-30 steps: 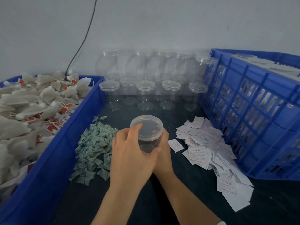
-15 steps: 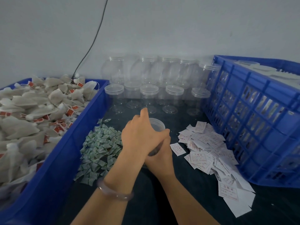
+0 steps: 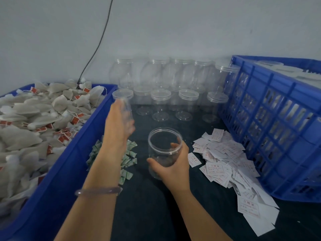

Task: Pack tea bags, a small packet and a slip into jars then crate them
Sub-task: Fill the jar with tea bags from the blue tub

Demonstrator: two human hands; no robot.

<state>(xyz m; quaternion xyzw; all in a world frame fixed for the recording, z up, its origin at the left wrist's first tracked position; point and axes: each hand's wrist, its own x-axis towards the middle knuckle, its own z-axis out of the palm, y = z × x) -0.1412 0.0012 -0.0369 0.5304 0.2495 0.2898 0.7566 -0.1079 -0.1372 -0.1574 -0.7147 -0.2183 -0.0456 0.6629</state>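
Note:
My right hand grips a clear plastic jar from the side. The jar stands open and empty on the dark table. My left hand is lifted to the left of the jar, blurred, with what looks like the jar's clear lid in its fingers. Tea bags with red tags fill the blue bin on the left. Small green packets lie in a pile under my left forearm. White printed slips are heaped to the right of the jar.
The blue bin's rim borders the work area on the left. A blue slatted crate stands at the right. Several lidded empty jars stand in rows against the wall. A black cable hangs down the wall.
My left hand twisted the lid off the jar and lifted away up and to the left. The jar is now open, still held by my right hand.

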